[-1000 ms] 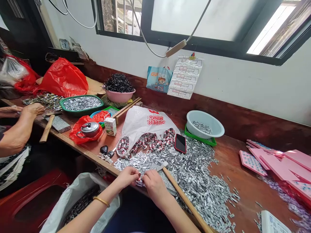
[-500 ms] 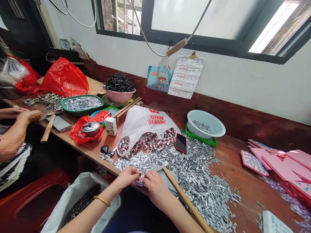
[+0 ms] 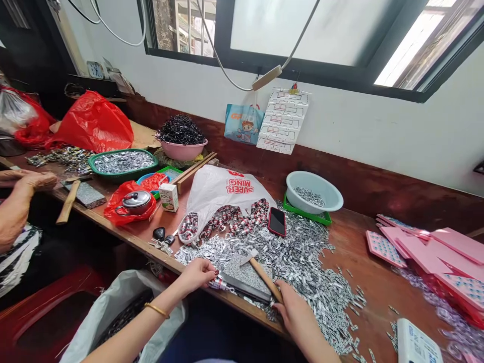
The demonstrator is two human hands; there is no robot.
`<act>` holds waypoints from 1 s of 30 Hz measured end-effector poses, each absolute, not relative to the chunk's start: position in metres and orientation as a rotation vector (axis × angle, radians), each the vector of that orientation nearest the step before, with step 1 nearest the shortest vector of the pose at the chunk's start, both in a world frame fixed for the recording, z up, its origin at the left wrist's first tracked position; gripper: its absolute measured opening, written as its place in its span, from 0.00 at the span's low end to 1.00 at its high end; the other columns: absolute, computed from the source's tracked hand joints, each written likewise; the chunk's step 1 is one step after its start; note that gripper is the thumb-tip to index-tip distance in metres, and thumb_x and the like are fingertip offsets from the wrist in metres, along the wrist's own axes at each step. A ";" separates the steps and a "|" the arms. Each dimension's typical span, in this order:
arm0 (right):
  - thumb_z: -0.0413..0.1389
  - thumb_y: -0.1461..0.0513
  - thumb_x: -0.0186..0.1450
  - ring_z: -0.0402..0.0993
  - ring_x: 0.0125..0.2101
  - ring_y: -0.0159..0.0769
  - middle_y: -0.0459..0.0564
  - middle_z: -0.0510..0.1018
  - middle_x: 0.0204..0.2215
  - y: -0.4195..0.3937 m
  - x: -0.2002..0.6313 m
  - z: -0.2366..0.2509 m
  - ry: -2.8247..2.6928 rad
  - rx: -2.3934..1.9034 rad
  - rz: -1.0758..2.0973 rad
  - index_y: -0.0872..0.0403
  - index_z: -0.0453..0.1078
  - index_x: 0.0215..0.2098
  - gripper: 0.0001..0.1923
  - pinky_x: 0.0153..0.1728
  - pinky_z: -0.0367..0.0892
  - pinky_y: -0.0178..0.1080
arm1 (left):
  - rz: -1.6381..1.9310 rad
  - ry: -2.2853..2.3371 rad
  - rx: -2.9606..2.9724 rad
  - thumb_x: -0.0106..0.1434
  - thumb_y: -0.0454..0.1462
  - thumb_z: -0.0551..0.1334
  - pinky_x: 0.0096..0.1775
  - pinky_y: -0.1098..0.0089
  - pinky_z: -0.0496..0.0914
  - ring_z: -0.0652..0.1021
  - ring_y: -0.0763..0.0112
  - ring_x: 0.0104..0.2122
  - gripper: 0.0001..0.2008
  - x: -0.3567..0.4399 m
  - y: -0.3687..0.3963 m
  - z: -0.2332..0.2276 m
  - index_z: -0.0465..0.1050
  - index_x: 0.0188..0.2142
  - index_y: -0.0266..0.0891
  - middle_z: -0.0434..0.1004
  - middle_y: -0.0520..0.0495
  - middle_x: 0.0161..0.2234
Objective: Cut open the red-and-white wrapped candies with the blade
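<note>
Right hand (image 3: 293, 310) has left the left hand (image 3: 198, 275) and now grasps the hammer (image 3: 260, 272) handle. Left grip still pinches a small metal piece (image 3: 219, 283) at the worktop (image 3: 363, 252) edge.

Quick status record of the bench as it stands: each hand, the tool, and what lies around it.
left hand: pinches a small metal piece at the near edge of the stone slab
right hand: grips the hammer handle
hammer head: rests on the slab
loose silver pieces: heaped over the bench, right of the slab
phone: lies on the heap
white bag: behind the slab, red-and-silver parts spilling out
co-worker's hand: far left, on the bench
</note>
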State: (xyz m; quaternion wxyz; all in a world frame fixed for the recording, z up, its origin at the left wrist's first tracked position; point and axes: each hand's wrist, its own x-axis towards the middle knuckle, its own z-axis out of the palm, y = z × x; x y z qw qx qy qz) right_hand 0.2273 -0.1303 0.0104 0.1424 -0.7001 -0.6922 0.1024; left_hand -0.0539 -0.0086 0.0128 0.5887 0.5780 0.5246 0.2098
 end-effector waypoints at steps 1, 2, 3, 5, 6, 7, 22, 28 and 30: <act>0.47 0.67 0.62 0.74 0.40 0.43 0.55 0.75 0.42 -0.135 0.231 0.012 -1.985 -1.956 0.323 0.55 0.65 0.52 0.20 0.41 0.69 0.41 | 0.490 1.226 1.354 0.42 0.43 0.62 0.23 0.72 0.67 0.68 0.73 0.19 0.12 -0.054 -0.009 0.013 0.68 0.21 0.36 0.66 0.56 0.17; 0.44 0.66 0.64 0.74 0.41 0.41 0.55 0.75 0.44 -0.138 0.231 0.016 -1.977 -1.880 0.341 0.53 0.64 0.54 0.20 0.41 0.69 0.40 | 0.491 1.229 1.362 0.42 0.43 0.62 0.23 0.72 0.67 0.68 0.73 0.19 0.12 -0.054 -0.009 0.013 0.68 0.21 0.36 0.67 0.56 0.18; 0.42 0.65 0.66 0.74 0.43 0.40 0.54 0.75 0.45 -0.141 0.228 0.022 -1.975 -1.807 0.356 0.52 0.63 0.56 0.21 0.42 0.69 0.39 | 0.493 1.231 1.370 0.42 0.43 0.61 0.24 0.71 0.67 0.69 0.73 0.20 0.11 -0.054 -0.009 0.013 0.68 0.22 0.36 0.67 0.56 0.18; 0.41 0.63 0.68 0.74 0.44 0.39 0.53 0.75 0.46 -0.143 0.217 0.038 -2.003 -1.706 0.410 0.49 0.60 0.59 0.22 0.42 0.69 0.37 | 0.497 1.235 1.387 0.42 0.43 0.61 0.24 0.71 0.67 0.69 0.72 0.20 0.11 -0.054 -0.009 0.012 0.68 0.22 0.37 0.67 0.55 0.19; 0.41 0.62 0.69 0.74 0.43 0.38 0.51 0.77 0.45 -0.144 0.211 0.045 -2.033 -1.678 0.442 0.47 0.59 0.60 0.23 0.41 0.69 0.36 | 0.499 1.236 1.395 0.42 0.43 0.61 0.24 0.71 0.68 0.69 0.72 0.20 0.12 -0.055 -0.009 0.012 0.68 0.22 0.36 0.68 0.55 0.19; 0.42 0.61 0.69 0.75 0.40 0.38 0.50 0.78 0.42 -0.144 0.206 0.051 -2.078 -1.657 0.472 0.46 0.58 0.61 0.23 0.38 0.69 0.34 | 0.500 1.238 1.401 0.42 0.43 0.60 0.24 0.71 0.68 0.69 0.72 0.21 0.12 -0.055 -0.009 0.011 0.69 0.22 0.36 0.68 0.54 0.19; 0.46 0.70 0.61 0.73 0.21 0.34 0.45 0.75 0.28 -0.141 0.181 0.054 -2.422 -1.709 0.030 0.46 0.47 0.66 0.35 0.21 0.59 0.32 | 0.490 1.250 1.440 0.45 0.45 0.60 0.22 0.72 0.66 0.70 0.72 0.19 0.12 -0.055 -0.009 0.005 0.68 0.22 0.37 0.66 0.55 0.17; 0.50 0.72 0.58 0.74 0.20 0.34 0.46 0.76 0.28 -0.139 0.174 0.061 -2.573 -1.817 -0.006 0.49 0.53 0.63 0.36 0.19 0.54 0.33 | 0.473 1.193 1.400 0.44 0.43 0.60 0.25 0.71 0.68 0.71 0.70 0.22 0.11 -0.056 -0.010 0.014 0.67 0.22 0.38 0.68 0.54 0.19; 0.50 0.72 0.59 0.74 0.21 0.34 0.46 0.77 0.28 -0.138 0.174 0.066 -2.580 -1.821 0.022 0.48 0.53 0.63 0.35 0.20 0.55 0.33 | 0.457 1.163 1.388 0.44 0.43 0.60 0.26 0.71 0.69 0.72 0.69 0.23 0.10 -0.057 -0.009 0.018 0.68 0.21 0.37 0.70 0.53 0.20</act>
